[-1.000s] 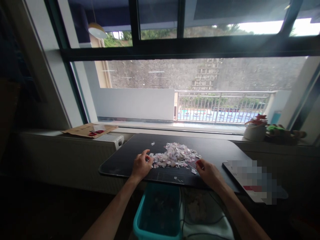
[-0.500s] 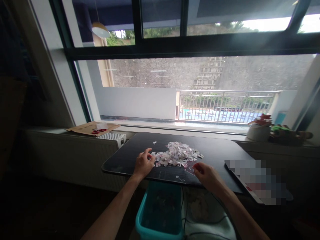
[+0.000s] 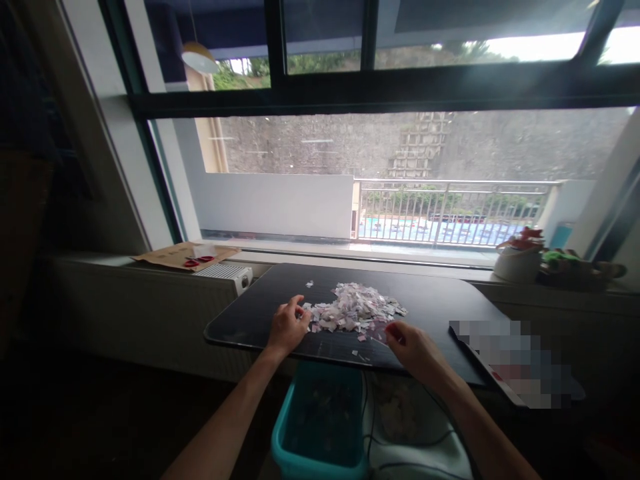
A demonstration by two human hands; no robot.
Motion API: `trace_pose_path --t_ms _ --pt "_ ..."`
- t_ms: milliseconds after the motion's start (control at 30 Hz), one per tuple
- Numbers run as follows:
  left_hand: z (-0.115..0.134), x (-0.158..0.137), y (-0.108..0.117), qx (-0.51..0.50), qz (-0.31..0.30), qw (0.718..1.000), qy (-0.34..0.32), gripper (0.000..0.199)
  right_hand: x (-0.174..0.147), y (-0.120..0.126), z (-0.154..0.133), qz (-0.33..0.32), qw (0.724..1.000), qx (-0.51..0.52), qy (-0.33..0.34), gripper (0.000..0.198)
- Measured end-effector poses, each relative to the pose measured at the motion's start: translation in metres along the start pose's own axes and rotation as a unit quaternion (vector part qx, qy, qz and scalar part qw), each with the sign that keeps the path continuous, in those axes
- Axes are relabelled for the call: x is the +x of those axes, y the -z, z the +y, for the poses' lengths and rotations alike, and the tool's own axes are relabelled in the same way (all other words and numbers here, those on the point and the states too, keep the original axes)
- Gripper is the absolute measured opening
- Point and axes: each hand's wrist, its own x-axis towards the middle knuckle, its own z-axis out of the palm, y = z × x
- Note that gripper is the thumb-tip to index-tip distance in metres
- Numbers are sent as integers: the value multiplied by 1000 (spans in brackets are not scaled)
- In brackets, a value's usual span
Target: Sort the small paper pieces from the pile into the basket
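Note:
A heap of small cut paper scraps (image 3: 357, 303), whitish with some pink, lies on the dark table (image 3: 250, 313). At the heap's left edge rests my left hand (image 3: 290, 327), fingers loosely curved with a gap between index finger and thumb. My right hand (image 3: 413, 347) is just right of the heap's near edge, its fingertips pinched together. A thin pale line extends left from those fingertips; what it belongs to is too small to tell. A pinkish scrap (image 3: 362, 338) and a few pale bits (image 3: 355, 353) lie in front of the heap.
Below the table's front edge stands a turquoise bin (image 3: 280, 443), with a pale container (image 3: 425, 460) beside it. A blurred-out flat object (image 3: 515, 367) lies at the table's right. Red-handled scissors (image 3: 193, 262) lie on brown paper (image 3: 160, 257) by the window. A white pot (image 3: 515, 263) stands on the sill.
The pinkish scrap now lies apart in front of the heap, left of my right hand. My right hand has shifted very slightly; my left hand stays put.

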Motion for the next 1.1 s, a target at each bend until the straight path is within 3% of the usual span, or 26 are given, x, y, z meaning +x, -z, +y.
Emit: trace_pose_path --t_ms 333,500,667,833,1100 --pt "-3 1 -2 -6 0 1000 -2 36 1 0 -1 4 1000 2 4 29" --pt "-3 0 -1 -10 -9 1000 -1 37 -1 4 3 31 999 -19 -33 26" --pt "-2 0 -1 -7 -7 1000 3 37 -1 1 1 18 1000 -17 -16 27" --pt "-1 0 -1 -7 -4 1000 2 37 -4 7 8 42 997 -51 -45 25" --pt "-3 1 -2 -3 -1 1000 -2 37 -7 5 -1 25 999 14 -23 27"
